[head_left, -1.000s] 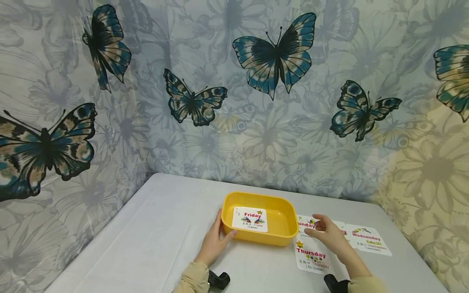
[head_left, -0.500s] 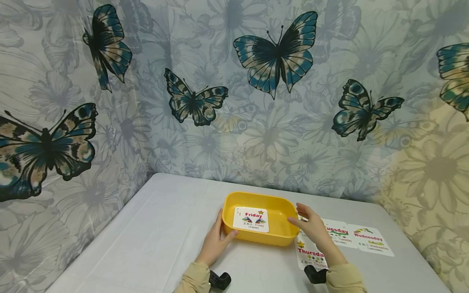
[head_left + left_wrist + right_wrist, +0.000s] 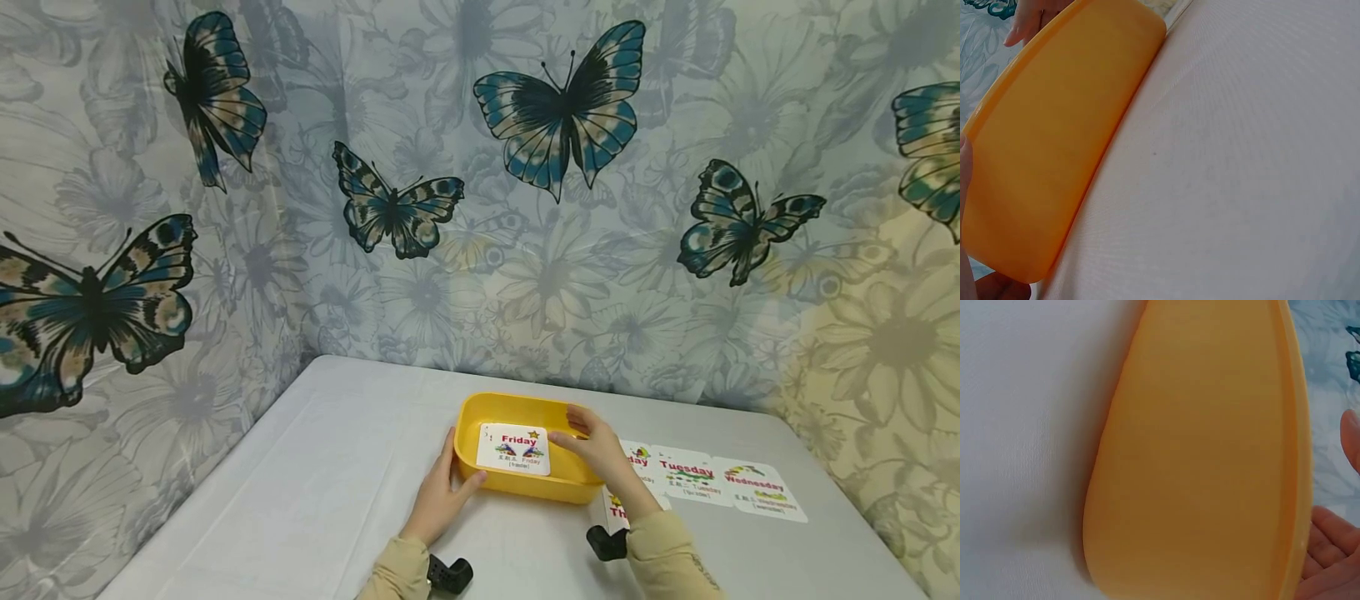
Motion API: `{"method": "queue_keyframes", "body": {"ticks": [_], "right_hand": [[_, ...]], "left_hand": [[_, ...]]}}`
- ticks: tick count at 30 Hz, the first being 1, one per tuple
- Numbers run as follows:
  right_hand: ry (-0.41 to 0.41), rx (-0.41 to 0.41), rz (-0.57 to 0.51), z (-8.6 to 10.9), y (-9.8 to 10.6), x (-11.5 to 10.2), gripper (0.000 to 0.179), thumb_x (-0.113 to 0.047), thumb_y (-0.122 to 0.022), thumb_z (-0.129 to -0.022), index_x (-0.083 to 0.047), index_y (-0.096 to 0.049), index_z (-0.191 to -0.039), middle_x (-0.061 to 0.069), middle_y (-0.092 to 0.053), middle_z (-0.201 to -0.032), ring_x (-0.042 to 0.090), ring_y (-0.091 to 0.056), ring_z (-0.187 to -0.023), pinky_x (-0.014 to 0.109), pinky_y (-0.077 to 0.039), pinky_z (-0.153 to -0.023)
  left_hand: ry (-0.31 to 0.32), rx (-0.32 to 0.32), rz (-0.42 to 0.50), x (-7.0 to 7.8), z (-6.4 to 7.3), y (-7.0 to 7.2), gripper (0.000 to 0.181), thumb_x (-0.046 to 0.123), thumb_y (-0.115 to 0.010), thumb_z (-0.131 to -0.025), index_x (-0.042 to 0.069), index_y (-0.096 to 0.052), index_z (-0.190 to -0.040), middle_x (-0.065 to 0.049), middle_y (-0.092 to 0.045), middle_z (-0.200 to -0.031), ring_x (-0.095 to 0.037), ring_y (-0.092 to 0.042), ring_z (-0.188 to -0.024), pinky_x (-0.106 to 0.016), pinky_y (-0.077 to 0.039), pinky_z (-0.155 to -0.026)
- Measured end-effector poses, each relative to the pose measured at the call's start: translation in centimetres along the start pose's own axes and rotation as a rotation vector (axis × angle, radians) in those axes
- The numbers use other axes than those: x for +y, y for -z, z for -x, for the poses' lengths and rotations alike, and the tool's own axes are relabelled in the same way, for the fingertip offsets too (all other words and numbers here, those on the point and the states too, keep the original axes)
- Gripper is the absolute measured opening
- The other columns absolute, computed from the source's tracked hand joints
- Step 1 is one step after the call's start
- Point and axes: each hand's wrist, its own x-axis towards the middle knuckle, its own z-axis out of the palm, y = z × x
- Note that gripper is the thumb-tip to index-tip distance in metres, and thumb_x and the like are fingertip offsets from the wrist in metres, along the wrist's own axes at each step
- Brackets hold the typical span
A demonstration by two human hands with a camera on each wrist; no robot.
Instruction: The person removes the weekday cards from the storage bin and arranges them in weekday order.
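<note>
A yellow plastic bin (image 3: 536, 487) stands on the table with a white Friday card (image 3: 513, 450) lying face up inside it. The left hand (image 3: 438, 502) grips the bin's left end, its thumb on the front wall. Over the bin's right part hovers the right hand (image 3: 596, 450), fingers spread and nothing visible between them. In the right wrist view the bin's outer wall (image 3: 1197, 444) fills the middle, and fingers of the right hand (image 3: 1332, 556) show past the rim. The left wrist view shows the bin wall (image 3: 1060, 137) beside the left thumb (image 3: 965, 187).
Right of the bin lie a Monday card (image 3: 637, 457), partly covered by the right arm, a Tuesday card (image 3: 687, 477) and a Wednesday card (image 3: 759, 489). A Thursday card (image 3: 617, 510) sits below, mostly hidden. Butterfly-printed cloth (image 3: 420, 317) hangs behind the table (image 3: 322, 467).
The right hand has moved left from above the Monday card to over the bin, uncovering the Tuesday card. The left hand and the bin stay in place.
</note>
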Motion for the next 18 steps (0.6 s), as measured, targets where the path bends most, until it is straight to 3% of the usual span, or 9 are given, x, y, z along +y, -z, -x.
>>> {"method": "queue_keyframes", "body": {"ticks": [6,10,18], "right_hand": [[-0.015,-0.008,0.012,-0.8,-1.6,0.2,0.073,-0.03,-0.072,-0.082,0.007,-0.039,-0.136,0.029,-0.043,-0.132,0.041,-0.041,-0.121,0.048,-0.04,-0.097],[-0.014,-0.031,0.015,-1.1,-2.5,0.4,0.078,-0.033,-0.074,-0.079,0.007,-0.039,-0.136,0.028,-0.044,-0.132,0.04,-0.041,-0.121,0.049,-0.038,-0.098],[-0.002,-0.123,-0.034,-1.5,-3.3,0.5,0.08,-0.021,-0.077,-0.077,0.006,-0.034,-0.139,0.026,-0.039,-0.137,0.041,-0.034,-0.126,0.053,-0.031,-0.101]], "left_hand": [[0.002,-0.002,0.005,-0.1,0.0,0.0,0.091,0.052,-0.06,-0.084,0.015,-0.01,-0.15,-0.013,-0.025,-0.149,-0.028,-0.027,-0.133,-0.045,-0.024,-0.107],[0.003,0.001,0.001,-0.2,0.0,-0.1,0.091,0.053,-0.06,-0.084,0.016,-0.01,-0.15,-0.014,-0.025,-0.148,-0.028,-0.027,-0.133,-0.045,-0.024,-0.107],[-0.006,0.004,0.001,-0.5,0.0,-0.2,0.09,0.052,-0.06,-0.085,0.019,-0.008,-0.15,-0.014,-0.026,-0.148,-0.028,-0.028,-0.132,-0.045,-0.025,-0.107]]}}
